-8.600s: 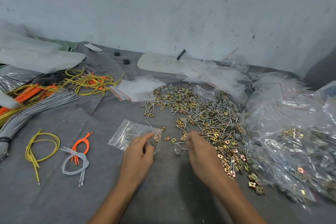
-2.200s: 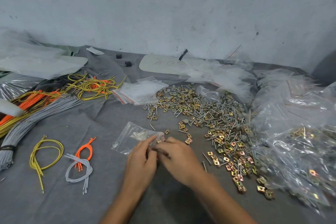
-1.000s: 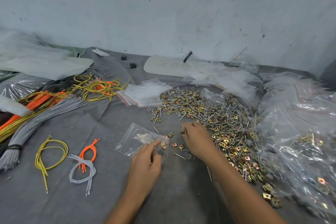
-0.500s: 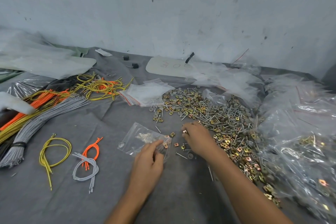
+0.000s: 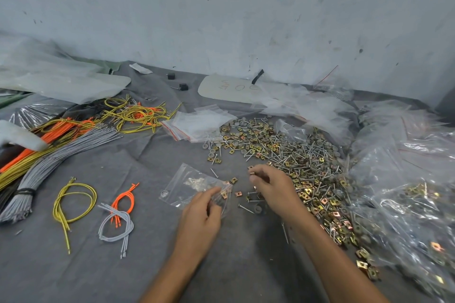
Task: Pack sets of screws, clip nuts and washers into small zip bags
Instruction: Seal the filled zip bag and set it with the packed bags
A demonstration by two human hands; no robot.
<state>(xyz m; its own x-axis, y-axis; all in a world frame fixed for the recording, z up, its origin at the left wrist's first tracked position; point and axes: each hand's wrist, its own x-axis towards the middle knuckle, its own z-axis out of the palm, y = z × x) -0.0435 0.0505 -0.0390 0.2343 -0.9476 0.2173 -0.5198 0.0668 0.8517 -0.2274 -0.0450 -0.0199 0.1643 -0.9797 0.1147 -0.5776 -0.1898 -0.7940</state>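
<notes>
**One bag under way, a big heap yet to pack**

The left hand (image 5: 199,214) has its grip clamped on the mouth edge of a small zip bag (image 5: 187,186). The bag lies flat on the grey surface (image 5: 147,273), just left of the hardware. A few pale metal bits show through the plastic and the seal is not closed, so this bag looks started rather than finished.

The right hand (image 5: 274,187) is at the near edge of the heap of screws, clip nuts and washers (image 5: 295,155). Its fingers are curled together on what looks like a small metal piece (image 5: 251,171), though which kind is too small to tell. A few loose pieces (image 5: 251,200) lie under and beside that hand, perhaps picked out for this set.

At the far right, a mound of filled bags (image 5: 406,192) shows brass and steel parts inside, which I take to be sets already packed. A lot remains: the heap is broad, and a stack of empty zip bags (image 5: 199,122) waits beyond it. I judge the job somewhere in the middle, with the present bag needing more parts and then sealing.
</notes>
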